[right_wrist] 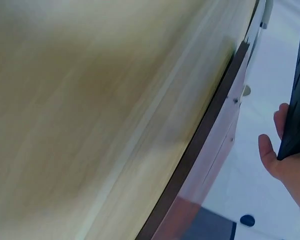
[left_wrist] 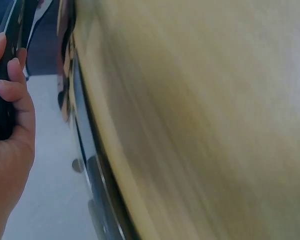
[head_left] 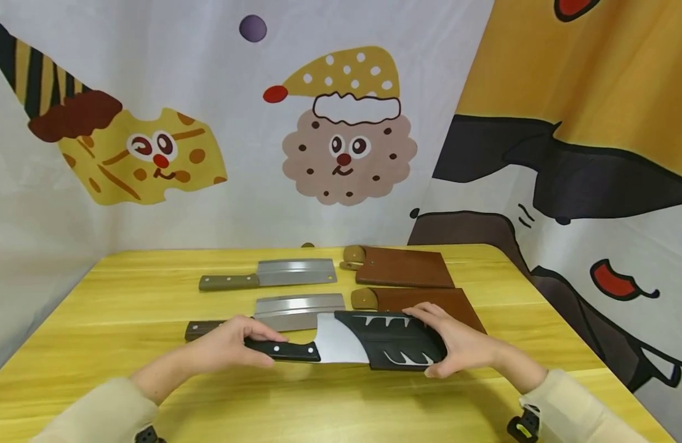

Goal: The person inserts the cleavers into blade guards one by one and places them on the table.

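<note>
A cleaver with a black riveted handle and a pale blade is held level over the near part of the table. My left hand grips the handle; the left wrist view shows the fingers curled round it. A black blade sheath with white fang-like marks covers the outer part of the blade, leaving the part by the handle bare. At the sheath's far right end my right hand holds it between thumb and fingers. The palm side is mostly hidden in the right wrist view.
Behind lie two more cleavers, one with an olive handle, one with a dark brown handle. To their right are two brown leather sheaths, a back one and a nearer one. A printed curtain hangs behind the wooden table.
</note>
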`<state>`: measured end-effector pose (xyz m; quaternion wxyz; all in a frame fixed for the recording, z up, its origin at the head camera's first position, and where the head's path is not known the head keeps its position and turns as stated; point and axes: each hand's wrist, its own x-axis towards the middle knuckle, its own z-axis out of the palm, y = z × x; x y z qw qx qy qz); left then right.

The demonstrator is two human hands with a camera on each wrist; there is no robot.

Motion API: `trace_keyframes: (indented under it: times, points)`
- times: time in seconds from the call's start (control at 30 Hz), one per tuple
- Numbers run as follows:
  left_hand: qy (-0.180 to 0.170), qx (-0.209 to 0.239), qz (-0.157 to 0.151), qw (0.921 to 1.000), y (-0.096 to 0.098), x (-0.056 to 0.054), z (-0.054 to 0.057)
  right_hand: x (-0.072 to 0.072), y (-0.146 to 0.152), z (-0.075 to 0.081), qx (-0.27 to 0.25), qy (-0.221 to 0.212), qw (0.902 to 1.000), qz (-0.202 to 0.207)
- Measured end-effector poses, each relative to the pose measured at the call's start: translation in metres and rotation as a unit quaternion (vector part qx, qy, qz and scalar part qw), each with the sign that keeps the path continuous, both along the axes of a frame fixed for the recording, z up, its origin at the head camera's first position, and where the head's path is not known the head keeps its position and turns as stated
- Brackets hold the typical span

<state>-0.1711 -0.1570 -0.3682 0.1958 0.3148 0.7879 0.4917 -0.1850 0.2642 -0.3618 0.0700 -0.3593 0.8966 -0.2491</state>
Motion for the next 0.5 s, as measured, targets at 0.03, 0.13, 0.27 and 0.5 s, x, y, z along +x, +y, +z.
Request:
trace_keyframes:
  times: [0.03, 0.13, 0.27, 0.5]
  points:
    - [0.002, -0.003, 0.004, 1.0, 0.004, 0.0, -0.001, 0.0, -0.003, -0.001, 0.002, 0.003, 1.0, 0.0]
    - [0.007, -0.007, 0.013, 0.9999, 0.011, 0.0, -0.005, -0.002, -0.012, -0.002, 0.011, 0.011, 0.9999, 0.0]
    - [-0.008, 0.008, 0.012, 0.9999, 0.015, -0.001, -0.01, -0.003, -0.016, -0.003, 0.014, 0.023, 0.9996, 0.005]
    - [-0.044, 0.023, 0.006, 0.9988, 0.019, 0.003, -0.02, -0.002, -0.014, -0.008, 0.022, 0.012, 0.9996, 0.017]
